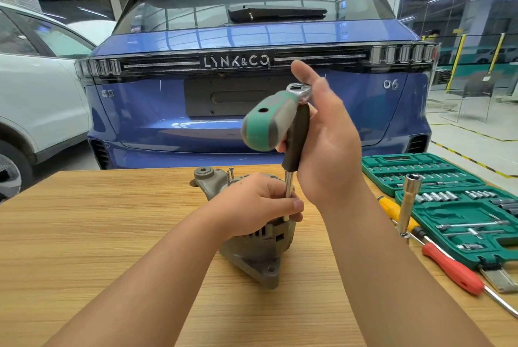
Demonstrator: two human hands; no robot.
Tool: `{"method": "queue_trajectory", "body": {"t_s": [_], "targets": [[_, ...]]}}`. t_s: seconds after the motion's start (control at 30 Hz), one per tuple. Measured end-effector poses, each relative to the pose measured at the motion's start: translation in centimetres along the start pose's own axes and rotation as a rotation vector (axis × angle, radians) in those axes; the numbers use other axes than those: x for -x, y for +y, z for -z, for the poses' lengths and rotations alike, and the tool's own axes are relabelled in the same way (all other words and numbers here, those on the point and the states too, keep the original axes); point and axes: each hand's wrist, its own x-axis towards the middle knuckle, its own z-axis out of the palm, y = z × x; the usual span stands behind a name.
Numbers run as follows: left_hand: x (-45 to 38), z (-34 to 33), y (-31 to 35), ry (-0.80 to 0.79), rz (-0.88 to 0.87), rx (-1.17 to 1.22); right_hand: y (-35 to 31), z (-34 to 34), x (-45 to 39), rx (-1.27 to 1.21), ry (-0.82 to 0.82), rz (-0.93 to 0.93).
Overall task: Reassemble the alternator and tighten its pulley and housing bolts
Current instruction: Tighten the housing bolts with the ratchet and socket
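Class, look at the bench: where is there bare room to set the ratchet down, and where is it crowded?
Free: the wooden table left of the alternator, and its near edge between the forearms. Crowded: the right side, with the socket set case, upright deep socket and red-handled screwdriver.

- I see a blue car (260, 111) parked just behind the wooden table (92, 229), badged 06.
- I see a white car (36, 100) at the left.
- I see yellow posts (455, 62) and glass panels at the far right.
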Motion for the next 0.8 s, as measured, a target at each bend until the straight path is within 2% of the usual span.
{"method": "queue_trajectory", "body": {"t_s": [0.2, 0.27, 0.37, 0.43, 0.53, 0.6, 0.8], "targets": [[-0.1, -0.2, 0.1, -0.016, -0.008, -0.036, -0.4, -0.6, -0.1, 0.187, 0.314, 0.006], [-0.2, -0.1, 0.0, -0.017, -0.007, -0.047, -0.8, -0.2, -0.3, 0.18, 0.284, -0.073], [-0.2, 0.1, -0.1, -0.02, -0.006, -0.037, -1.0, 0.1, -0.2, -0.004, 0.09, -0.173], [-0.2, 0.1, -0.1, -0.019, -0.002, -0.021, -0.4, -0.2, -0.1, 0.003, 0.066, -0.085], [0.0, 0.0, -0.2, -0.01, -0.006, -0.004, 0.3, -0.9, 0.2, 0.207, 0.074, 0.127], [0.0, 0.0, -0.2, 0.0, -0.015, -0.001, 0.3, -1.0, 0.3, 0.235, 0.05, 0.159], [0.0, -0.1, -0.1, 0.012, -0.02, 0.0, -1.3, -1.2, -0.1, 0.02, 0.052, -0.076]]}}
